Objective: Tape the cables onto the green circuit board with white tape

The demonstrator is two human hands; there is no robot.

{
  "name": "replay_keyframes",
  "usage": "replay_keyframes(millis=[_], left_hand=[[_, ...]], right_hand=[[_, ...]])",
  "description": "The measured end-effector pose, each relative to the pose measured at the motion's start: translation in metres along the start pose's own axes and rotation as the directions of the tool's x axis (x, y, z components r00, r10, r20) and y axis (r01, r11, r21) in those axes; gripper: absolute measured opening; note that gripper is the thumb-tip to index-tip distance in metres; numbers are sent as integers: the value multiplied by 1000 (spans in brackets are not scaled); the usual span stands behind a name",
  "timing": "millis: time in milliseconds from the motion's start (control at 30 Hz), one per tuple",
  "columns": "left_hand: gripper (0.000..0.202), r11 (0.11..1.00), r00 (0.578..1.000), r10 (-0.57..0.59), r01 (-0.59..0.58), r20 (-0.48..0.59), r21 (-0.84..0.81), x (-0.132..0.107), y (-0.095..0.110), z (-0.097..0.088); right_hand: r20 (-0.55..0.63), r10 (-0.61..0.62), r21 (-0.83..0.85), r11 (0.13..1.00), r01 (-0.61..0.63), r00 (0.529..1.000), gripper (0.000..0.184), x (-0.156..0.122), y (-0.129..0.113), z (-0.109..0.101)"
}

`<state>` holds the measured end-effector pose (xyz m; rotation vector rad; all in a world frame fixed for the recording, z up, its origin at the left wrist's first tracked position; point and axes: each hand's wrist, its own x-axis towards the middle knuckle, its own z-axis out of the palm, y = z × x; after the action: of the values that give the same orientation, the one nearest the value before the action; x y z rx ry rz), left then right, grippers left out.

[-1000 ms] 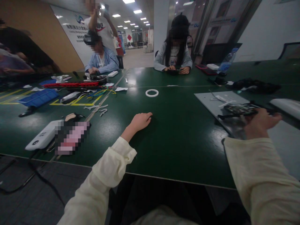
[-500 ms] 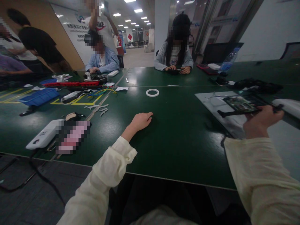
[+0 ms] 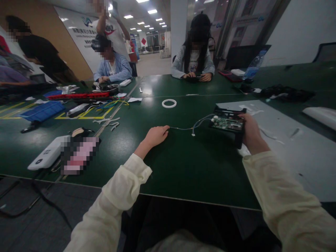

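Note:
My right hand (image 3: 252,134) grips the right edge of a green circuit board (image 3: 228,121) in a black frame, held up over the table's right part. Thin grey wires (image 3: 201,122) trail leftward from the board, one with a small white connector (image 3: 193,134) at its end. A thin strand runs on to the fingertips of my left hand (image 3: 156,135), which rests on the green table with its fingers curled together. Whether those fingers pinch the strand or merely touch it, I cannot tell. Beyond them lies a white tape ring (image 3: 169,103).
A grey-white sheet (image 3: 301,150) covers the right side. To the left are a blue tray (image 3: 43,110), a white device (image 3: 48,152), a pink blurred item (image 3: 81,154) and white plastic pieces (image 3: 107,121). Two people sit across the table; a clear bottle (image 3: 255,65) stands far right.
My right hand has brought the circuit board leftward from above the sheet, and its wires now reach my left fingertips. My left hand has stayed in place.

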<state>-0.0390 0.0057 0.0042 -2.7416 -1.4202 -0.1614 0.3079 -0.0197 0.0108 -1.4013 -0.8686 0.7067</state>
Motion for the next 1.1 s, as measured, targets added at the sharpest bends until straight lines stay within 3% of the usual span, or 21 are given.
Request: replay_keyframes(millis=[167,400,633,800,933,1100], left_hand=[[29,999,1000,-22,21,-15,-30,-1,2,-1],[30,997,989,-29,17,-147,-79,-1,3,-1],[29,990,978,61,-84,-197,-111,1,5,-4],[33,966,973,177,-201,-149,-164,-1,9,-4],[37,945,963,236,-258,-129,-201,-3,11,-4],[36,937,965,241,-259,-103,-234,-4,10,-7]], right_hand=[[174,196,103,971,-216,965,24,-15,10,26],[432,197,73,965,-252,880,30,-30,13,38],[514,140,-145,987,-75,846,28,-33,18,40],[509,83,-359,925,124,857,28,-37,18,43],[496,13,-408,886,220,868,32,-41,16,44],[473,-11,-397,890,224,881,32,-41,16,42]])
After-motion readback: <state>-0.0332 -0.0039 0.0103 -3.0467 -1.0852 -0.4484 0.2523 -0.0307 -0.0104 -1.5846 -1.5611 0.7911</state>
